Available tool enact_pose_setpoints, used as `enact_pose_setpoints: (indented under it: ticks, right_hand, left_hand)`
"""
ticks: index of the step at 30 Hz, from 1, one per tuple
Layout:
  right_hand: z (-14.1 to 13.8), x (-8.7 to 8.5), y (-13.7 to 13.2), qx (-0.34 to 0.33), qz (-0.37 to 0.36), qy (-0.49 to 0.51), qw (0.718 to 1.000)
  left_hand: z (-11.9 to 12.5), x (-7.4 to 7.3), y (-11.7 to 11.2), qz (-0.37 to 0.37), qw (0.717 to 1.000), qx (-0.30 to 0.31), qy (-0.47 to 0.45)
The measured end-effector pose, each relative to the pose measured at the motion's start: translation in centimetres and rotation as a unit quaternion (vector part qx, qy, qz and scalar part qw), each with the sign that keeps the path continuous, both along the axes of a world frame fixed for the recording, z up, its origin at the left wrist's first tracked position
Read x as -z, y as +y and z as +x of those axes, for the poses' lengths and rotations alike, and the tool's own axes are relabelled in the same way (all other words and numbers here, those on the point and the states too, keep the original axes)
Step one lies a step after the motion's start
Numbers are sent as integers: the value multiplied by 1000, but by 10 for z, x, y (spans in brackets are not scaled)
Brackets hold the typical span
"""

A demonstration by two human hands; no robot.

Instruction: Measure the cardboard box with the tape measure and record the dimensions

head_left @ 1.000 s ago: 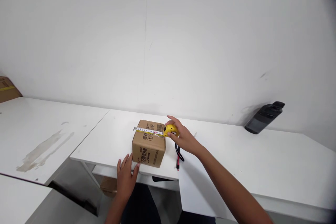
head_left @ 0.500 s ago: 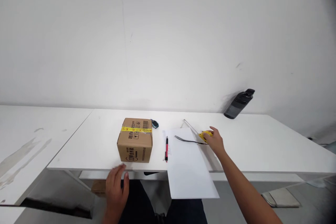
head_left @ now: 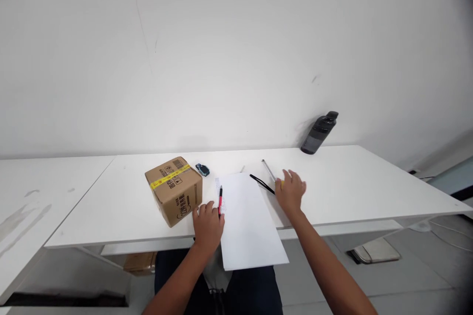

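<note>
Setting: white table (head_left: pixel 351 182) against plain white wall.
Left hand (head_left: pixel 207 224): near front edge, fingers loosely curled, touching red pen (head_left: pixel 220 200) beside cardboard box (head_left: pixel 173 189).
Right hand (head_left: pixel 290 192): covering yellow tape measure (head_left: pixel 282 183) mid-table; grip not discernible.
Paper (head_left: pixel 247 219): overhanging front edge.

A brown cardboard box (head_left: pixel 174 190) is banded by a yellow strip and printed with dark marks and a barcode. A red and black pen (head_left: pixel 220 199) is seen beside a white sheet of paper (head_left: pixel 248 219) on a white table (head_left: pixel 354 184). A dark grey bottle (head_left: pixel 319 132) is set against a white wall (head_left: pixel 236 54).
</note>
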State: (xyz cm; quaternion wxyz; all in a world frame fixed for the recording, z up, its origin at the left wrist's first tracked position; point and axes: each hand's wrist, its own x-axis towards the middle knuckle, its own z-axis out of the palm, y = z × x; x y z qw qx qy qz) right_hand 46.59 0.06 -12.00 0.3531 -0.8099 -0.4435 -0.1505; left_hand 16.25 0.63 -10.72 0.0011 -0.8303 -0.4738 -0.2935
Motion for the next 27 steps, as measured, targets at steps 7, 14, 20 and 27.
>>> enact_pose_setpoints:
  ticks: [7, 14, 20, 27]
  right_hand:
    - [-99, -27, -3, -352, -154, -178, 906]
    - [-131, -13, 6, -415, -9, -19, 910]
    - [-134, 4, 5, -435, -12, 284, 855]
    - [-132, 9, 9, -448, -77, 337, 824]
  left_hand:
    - [-3, -9, -12, 22, 998, 27, -44]
    - [-35, 3, -8, -13, 990, 139, -2]
    - [-37, 24, 3, 4, 993, 107, 43]
    - [-29, 25, 1, 5, 995, 83, 60]
